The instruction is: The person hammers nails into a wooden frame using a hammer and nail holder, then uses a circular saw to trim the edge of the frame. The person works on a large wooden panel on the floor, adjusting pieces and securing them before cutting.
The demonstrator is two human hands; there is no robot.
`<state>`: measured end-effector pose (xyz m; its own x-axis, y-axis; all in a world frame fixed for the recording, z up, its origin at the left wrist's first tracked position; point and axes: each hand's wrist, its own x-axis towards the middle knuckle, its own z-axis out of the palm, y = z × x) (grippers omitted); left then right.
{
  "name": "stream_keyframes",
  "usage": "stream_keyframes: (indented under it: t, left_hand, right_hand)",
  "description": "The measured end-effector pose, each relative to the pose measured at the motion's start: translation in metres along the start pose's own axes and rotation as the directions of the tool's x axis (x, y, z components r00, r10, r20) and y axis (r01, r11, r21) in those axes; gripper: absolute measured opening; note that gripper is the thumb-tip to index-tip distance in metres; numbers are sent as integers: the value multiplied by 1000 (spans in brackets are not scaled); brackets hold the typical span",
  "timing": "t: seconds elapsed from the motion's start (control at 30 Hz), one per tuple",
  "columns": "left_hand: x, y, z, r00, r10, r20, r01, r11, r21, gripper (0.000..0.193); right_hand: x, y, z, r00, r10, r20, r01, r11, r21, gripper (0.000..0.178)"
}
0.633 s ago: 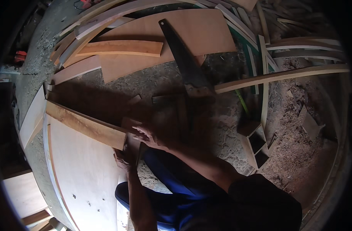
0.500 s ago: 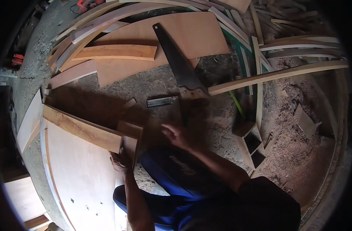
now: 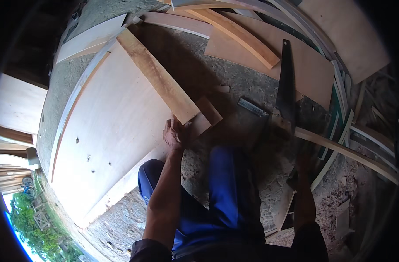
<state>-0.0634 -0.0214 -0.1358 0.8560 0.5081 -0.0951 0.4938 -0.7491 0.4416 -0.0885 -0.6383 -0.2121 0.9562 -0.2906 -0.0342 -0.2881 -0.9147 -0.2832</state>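
A pale wooden panel [image 3: 107, 105] lies at the left, with a thick plank [image 3: 160, 78] along its far edge. My left hand [image 3: 173, 134] has its fingers closed on the panel's corner, just below the plank's near end. A short wood block [image 3: 202, 125] sits beside that end, next to a small upright board [image 3: 210, 109]. My right hand [image 3: 303, 165] is lowered at the right, in deep shadow, near a small open wooden box [image 3: 286, 209]. Its fingers are too dark to make out, and so is anything in them.
A handsaw [image 3: 285, 83] lies ahead across a plywood sheet [image 3: 313, 74], beside a try square [image 3: 252, 107]. A long wooden strip [image 3: 347, 153] runs to the right. Loose boards [image 3: 243, 35] are stacked at the back. Sawdust [image 3: 326, 214] covers the floor at lower right.
The view has turned left, so things appear shifted right and rotated. My right hand has moved from above my knees to the right, down by the wooden box. My left hand stays at the panel's corner.
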Motion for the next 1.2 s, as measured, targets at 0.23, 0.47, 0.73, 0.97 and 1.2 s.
stream_keyframes:
  t: [0.23,0.47,0.73,0.97,1.2]
  left_hand:
    - [-8,-5,-4,1000,25,-7,-25,999,-22,81]
    - [-5,7,-17,988,-10,155,15,999,-34,88]
    - [-2,-3,-17,988,7,154,-1,999,-42,88]
    - [-5,-4,-11,995,5,97,4,996,-88,85]
    - [-5,-7,-14,982,-2,189,10,999,-41,80]
  right_hand:
    - [-102,-8,-6,847,421,325,-528,737,422,40]
    - [-5,-301,-94,695,-718,50,669,670,322,22]
    - [89,-439,-95,-224,-781,584,969,-112,222,42]
    - [83,-460,-78,-393,-784,480,919,-320,230,34]
    - [89,-474,-87,-473,-741,476,871,-312,380,31]
